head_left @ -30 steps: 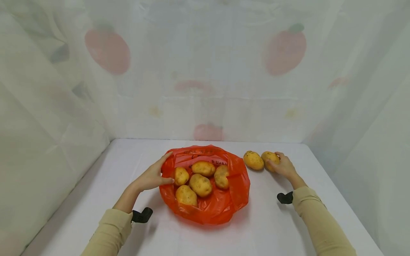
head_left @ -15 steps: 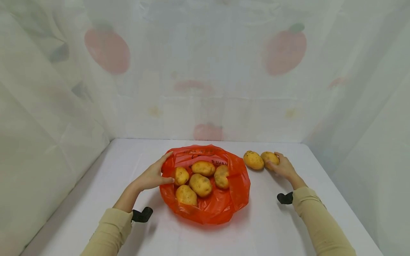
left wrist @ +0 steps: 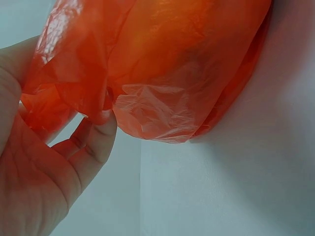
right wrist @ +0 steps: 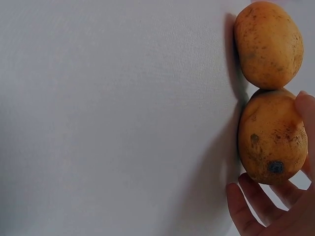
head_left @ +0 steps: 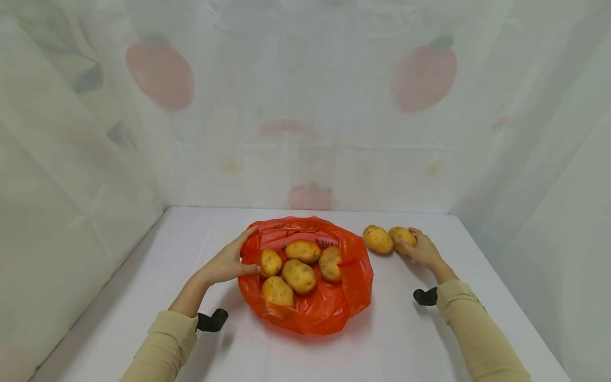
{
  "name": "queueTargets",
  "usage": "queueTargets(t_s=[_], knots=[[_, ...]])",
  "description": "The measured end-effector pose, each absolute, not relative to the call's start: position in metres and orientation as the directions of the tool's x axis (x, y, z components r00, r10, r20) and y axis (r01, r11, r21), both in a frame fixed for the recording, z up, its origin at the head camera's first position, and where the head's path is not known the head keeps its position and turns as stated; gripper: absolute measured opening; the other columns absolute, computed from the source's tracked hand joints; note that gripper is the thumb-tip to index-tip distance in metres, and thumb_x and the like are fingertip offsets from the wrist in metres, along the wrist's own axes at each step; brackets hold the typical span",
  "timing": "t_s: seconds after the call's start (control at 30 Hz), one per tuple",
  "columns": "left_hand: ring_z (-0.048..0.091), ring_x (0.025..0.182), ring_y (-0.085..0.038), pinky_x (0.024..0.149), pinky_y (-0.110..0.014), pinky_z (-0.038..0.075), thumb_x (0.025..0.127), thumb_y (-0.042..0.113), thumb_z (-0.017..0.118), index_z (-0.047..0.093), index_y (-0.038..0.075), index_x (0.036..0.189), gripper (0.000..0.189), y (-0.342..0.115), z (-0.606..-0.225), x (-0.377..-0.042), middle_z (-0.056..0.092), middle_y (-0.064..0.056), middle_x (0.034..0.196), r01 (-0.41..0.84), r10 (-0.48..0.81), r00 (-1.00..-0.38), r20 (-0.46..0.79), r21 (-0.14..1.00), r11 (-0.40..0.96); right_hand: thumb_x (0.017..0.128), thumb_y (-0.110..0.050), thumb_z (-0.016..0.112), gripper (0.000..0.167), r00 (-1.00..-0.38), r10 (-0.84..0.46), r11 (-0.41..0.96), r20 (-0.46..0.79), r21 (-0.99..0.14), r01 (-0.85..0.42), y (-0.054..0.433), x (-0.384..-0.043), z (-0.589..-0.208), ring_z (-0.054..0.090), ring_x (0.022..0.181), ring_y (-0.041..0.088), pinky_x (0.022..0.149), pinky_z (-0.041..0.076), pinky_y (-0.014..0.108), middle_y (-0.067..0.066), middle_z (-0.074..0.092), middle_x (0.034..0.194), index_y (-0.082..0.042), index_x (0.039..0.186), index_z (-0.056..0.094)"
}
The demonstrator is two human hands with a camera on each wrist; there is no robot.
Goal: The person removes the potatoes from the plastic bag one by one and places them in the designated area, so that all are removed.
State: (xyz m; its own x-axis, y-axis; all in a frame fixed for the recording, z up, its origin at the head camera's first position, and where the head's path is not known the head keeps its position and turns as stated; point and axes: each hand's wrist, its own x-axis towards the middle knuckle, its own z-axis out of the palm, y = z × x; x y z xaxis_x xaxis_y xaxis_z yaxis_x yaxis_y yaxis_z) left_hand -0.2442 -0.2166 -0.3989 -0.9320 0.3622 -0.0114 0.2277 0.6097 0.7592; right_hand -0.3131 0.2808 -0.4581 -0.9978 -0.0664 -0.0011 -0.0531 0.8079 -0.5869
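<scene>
An orange-red plastic bag (head_left: 357, 289) lies spread open on the white table, with several yellow potatoes inside, one of them (head_left: 299, 276) in the middle. My left hand (head_left: 228, 264) grips the left side of its rim, thumb inside the mouth. In the left wrist view, the fingers pinch the thin plastic (left wrist: 152, 110). To the right of the bag, two loose potatoes lie side by side. Around the right-hand potato (right wrist: 268, 142), which has a dark spot, my right hand (head_left: 425, 251) has its thumb and fingers. The other loose potato (right wrist: 269, 45) touches it.
The white table (head_left: 391, 339) runs back to a pale curtain (head_left: 363, 175) with faded fruit prints. More pale sheeting (head_left: 71, 185) hangs on the left and on the right. Each wrist carries a black mount (head_left: 212, 321).
My right hand and the potato in it have shifted very slightly left. The left hand and the bag hold the same position.
</scene>
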Motion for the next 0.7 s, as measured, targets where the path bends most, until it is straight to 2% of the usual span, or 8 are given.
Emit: queueTargets(t_s=[0.4,0.7], knots=[[0.039,0.126,-0.037,0.086,-0.047,0.05,0.077,0.015,0.073,0.014,0.023,0.148,0.093,-0.217,-0.4,-0.245,0.028,-0.013,0.147,0.241,0.364,-0.931,0.0,0.751,0.615,0.094,-0.037,0.047,0.072,-0.997,-0.071,0.785,-0.002,-0.618,-0.054,0.286,-0.309,-0.46,0.03,0.123,0.053,0.101,0.028,0.061,0.038,0.031,0.135,0.009,0.141,0.018],[0.038,0.126,-0.039,0.085,-0.047,0.05,0.077,0.015,0.073,0.014,0.025,0.148,0.093,-0.218,-0.398,-0.244,0.026,-0.013,0.148,0.231,0.363,-0.932,-0.009,0.758,0.61,0.092,-0.038,0.051,0.073,-0.998,-0.056,0.754,0.02,-0.654,-0.055,0.285,-0.3,-0.451,0.039,0.118,0.052,0.096,0.036,0.058,0.038,0.032,0.134,0.007,0.141,0.022]])
